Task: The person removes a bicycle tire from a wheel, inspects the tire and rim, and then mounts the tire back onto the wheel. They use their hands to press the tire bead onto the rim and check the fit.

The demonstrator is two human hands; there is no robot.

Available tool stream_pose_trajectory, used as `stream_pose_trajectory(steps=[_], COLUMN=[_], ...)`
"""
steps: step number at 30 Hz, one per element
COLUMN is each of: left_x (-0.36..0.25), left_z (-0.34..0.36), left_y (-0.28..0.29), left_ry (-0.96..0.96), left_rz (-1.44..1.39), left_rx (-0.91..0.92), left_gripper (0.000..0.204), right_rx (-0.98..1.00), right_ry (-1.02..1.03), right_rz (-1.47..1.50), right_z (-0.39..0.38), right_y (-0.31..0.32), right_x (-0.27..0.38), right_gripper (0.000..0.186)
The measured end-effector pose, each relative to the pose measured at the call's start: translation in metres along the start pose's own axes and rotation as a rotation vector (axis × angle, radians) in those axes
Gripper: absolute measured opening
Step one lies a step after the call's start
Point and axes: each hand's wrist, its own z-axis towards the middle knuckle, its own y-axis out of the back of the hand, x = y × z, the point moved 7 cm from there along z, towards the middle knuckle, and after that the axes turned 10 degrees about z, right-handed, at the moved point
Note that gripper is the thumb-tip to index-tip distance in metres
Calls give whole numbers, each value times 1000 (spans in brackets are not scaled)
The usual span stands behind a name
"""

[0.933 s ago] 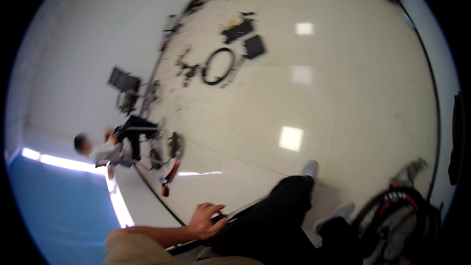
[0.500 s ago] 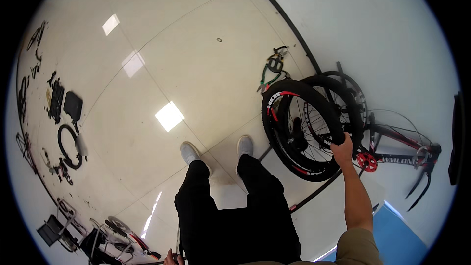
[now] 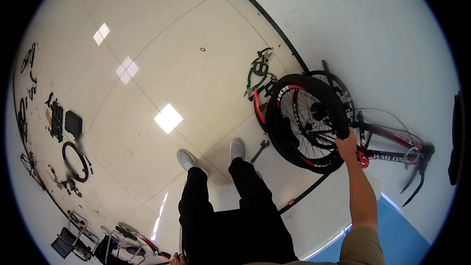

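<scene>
My right hand is closed around the thick black tire of a bicycle wheel on its near right side. The wheel has a black rim with red and white marks, and it leans over another bicycle wheel by the wall. Just right of my hand lies a black and red bicycle frame, its red chainring partly hidden by my hand and the tire. At the lower edge, only the curled fingers of my left hand show; what they hold is hidden.
Pliers and other tools lie beyond the wheels, and an open-end wrench is beside my right shoe. Across the floor at left are a black case, a loose tire and small parts. Wheelchairs stand at lower left.
My right hand has shifted the wheel toward the wall and the frame, over the other wheel. The wrench and a red-edged curved strip behind it have come into sight. My view has turned slightly.
</scene>
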Motion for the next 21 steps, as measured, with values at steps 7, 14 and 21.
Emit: stream_pose_trajectory(steps=[7, 14, 21], left_x=[12, 13, -29], left_z=[15, 10, -51], left_y=[-30, -33, -1], left_ry=[-31, 189, 201], left_rz=[96, -282, -368], left_rx=[146, -16, -104], left_gripper=[45, 73, 93], right_rx=[21, 10, -178], right_ry=[-60, -126, 138], right_rz=[-77, 120, -301], right_z=[38, 45, -31], right_y=[6, 3, 31], right_x=[-29, -34, 12], right_gripper=[57, 83, 74])
